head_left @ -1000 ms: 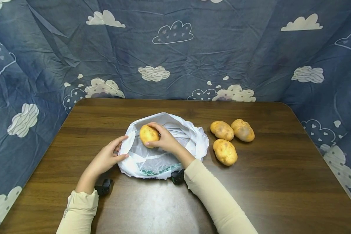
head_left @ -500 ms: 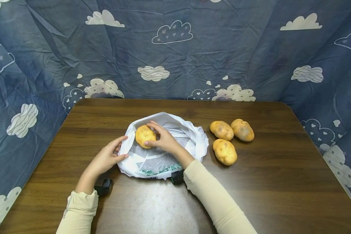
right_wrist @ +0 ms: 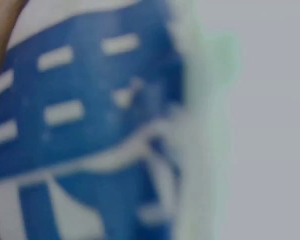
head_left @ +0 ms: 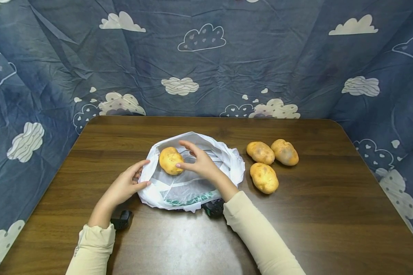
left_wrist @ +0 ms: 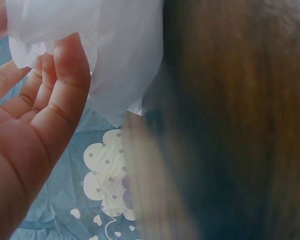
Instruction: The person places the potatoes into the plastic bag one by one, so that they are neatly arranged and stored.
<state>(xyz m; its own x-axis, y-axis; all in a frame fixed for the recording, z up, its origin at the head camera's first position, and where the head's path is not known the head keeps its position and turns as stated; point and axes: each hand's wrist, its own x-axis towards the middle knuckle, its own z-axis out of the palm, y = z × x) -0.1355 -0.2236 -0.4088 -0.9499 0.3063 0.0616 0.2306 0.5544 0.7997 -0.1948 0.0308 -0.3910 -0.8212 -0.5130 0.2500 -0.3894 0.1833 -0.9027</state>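
A white plastic bag (head_left: 234,168) lies with its mouth spread in the head view. Inside, near its left side, rests a yellow potato (head_left: 169,159). My left hand (head_left: 125,186) grips the bag's left rim; in the left wrist view the thumb and fingers (left_wrist: 70,75) are against the white plastic. Over the bag's mouth, my right hand (head_left: 204,165) has its fingers spread just right of the potato, the thumb at its edge. The right wrist view is blurred and shows only the bag's blue print (right_wrist: 85,95), with the hand out of sight.
Three more potatoes (head_left: 264,178) lie grouped to the right of the bag on the brown wooden table (head_left: 330,214). A blue cloud-patterned cloth (head_left: 206,65) hangs behind the table. Black wrist cameras (head_left: 122,220) sit under both wrists.
The right hand carried the potato left inside the bag, then loosened its fingers and drew back to the right. The potato stays inside. The left hand keeps its place on the rim.
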